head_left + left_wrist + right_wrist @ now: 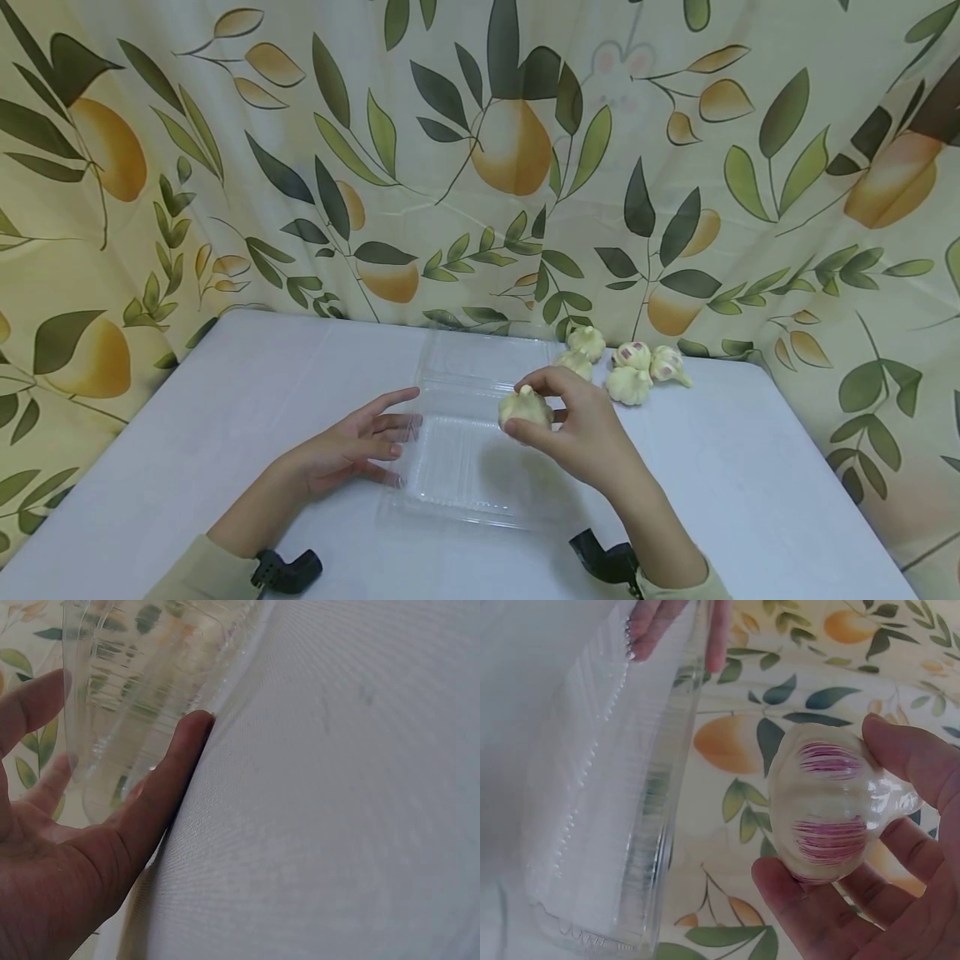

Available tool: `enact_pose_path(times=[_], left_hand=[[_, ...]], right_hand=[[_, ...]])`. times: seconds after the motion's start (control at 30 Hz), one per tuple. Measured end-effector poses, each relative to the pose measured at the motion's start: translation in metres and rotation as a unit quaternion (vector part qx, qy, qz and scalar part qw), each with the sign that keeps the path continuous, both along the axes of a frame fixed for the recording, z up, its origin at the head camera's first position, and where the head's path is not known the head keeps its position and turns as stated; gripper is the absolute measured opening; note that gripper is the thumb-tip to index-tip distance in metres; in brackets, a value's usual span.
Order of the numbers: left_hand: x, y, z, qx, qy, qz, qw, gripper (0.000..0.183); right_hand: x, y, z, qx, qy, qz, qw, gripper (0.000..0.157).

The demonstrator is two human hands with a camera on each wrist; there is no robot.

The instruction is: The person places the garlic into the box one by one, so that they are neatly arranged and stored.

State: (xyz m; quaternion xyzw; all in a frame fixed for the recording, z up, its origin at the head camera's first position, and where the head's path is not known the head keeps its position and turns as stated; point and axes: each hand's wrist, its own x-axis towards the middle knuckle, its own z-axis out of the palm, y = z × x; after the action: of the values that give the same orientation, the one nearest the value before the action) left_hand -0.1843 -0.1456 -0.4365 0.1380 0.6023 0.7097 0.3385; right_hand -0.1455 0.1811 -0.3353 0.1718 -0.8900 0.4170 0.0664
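Observation:
In the head view, my right hand [588, 429] pinches a garlic bulb [525, 408] between thumb and fingers, above a clear plastic clamshell container [457, 471]. Purple streaks mark the pale, glossy bulb [821, 814] in the right wrist view, where its stem points toward the palm. My left hand [345, 454] is at the container's left side, its fingers spread and fairly straight against the clear wall. From the left wrist, one finger [176, 761] lies along the tabletop beside the plastic. The container stands open, lid folded back toward the curtain.
Several more garlic bulbs [628, 385] sit in a cluster at the back right of the white table [247, 400], near the container's lid [487, 358]. Behind the table hangs a fruit-and-leaf patterned curtain [450, 225]. Black wrist mounts [288, 573] are on both forearms.

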Motion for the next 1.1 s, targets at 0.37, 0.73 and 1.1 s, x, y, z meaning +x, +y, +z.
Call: enact_pose_path(times=[0.37, 0.73, 1.1], left_hand=[[-0.002, 0.001, -0.001, 0.008, 0.005, -0.007, 0.9999, 0.08], [-0.002, 0.001, 0.001, -0.001, 0.003, -0.003, 1.0, 0.082], [0.0, -0.002, 0.002, 0.003, 0.015, -0.015, 0.9998, 0.091]], right_hand=[[0.004, -0.005, 0.006, -0.003, -0.004, 0.022, 1.0, 0.036], [-0.003, -0.024, 0.008, 0.083, 0.03, 0.076, 0.993, 0.034], [-0.015, -0.055, 0.008, 0.178, 0.015, 0.138, 0.974, 0.033]])
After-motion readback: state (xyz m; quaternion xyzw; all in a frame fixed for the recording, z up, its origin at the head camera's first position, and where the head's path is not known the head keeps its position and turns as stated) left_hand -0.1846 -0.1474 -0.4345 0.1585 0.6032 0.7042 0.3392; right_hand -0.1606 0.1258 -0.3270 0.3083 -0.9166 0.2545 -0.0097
